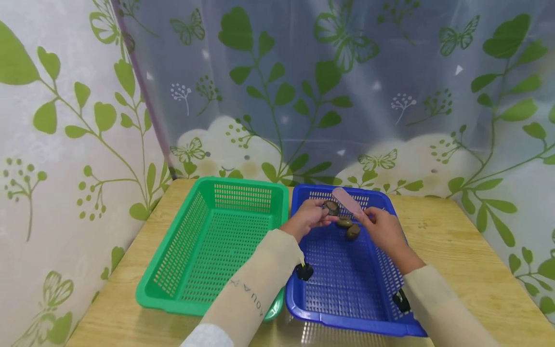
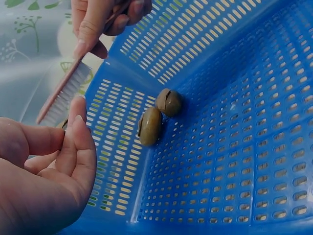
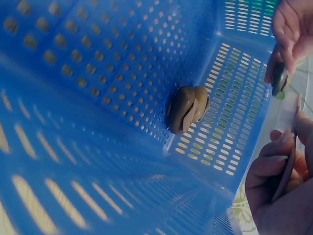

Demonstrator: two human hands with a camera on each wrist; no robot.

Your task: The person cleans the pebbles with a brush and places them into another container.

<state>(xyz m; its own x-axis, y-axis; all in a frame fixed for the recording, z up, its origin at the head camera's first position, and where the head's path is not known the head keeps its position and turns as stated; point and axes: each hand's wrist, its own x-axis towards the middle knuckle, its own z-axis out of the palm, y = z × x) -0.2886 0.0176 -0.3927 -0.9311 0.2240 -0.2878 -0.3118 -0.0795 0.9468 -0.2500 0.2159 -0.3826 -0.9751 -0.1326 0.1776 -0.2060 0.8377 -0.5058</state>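
My left hand (image 1: 310, 216) pinches a dark brown clam (image 3: 280, 80) between thumb and fingers, over the far part of the blue basket (image 1: 323, 318). In my right hand (image 1: 386, 230) is the handle of a pink brush (image 1: 347, 201) with white bristles (image 2: 73, 85), gripped by curled fingers. The brush head lies close beside the held clam; whether the bristles touch it I cannot tell. Two more brownish clams, one (image 2: 150, 126) beside the other (image 2: 169, 102), rest on the basket floor near its far wall, below both hands.
To the left stands a green basket (image 1: 231, 250) with slotted walls, next to the blue one. Both sit on a wooden table (image 1: 468, 270). A leaf-patterned curtain (image 1: 282, 96) hangs behind the table. Black mounts (image 1: 304, 271) are worn at the wrists.
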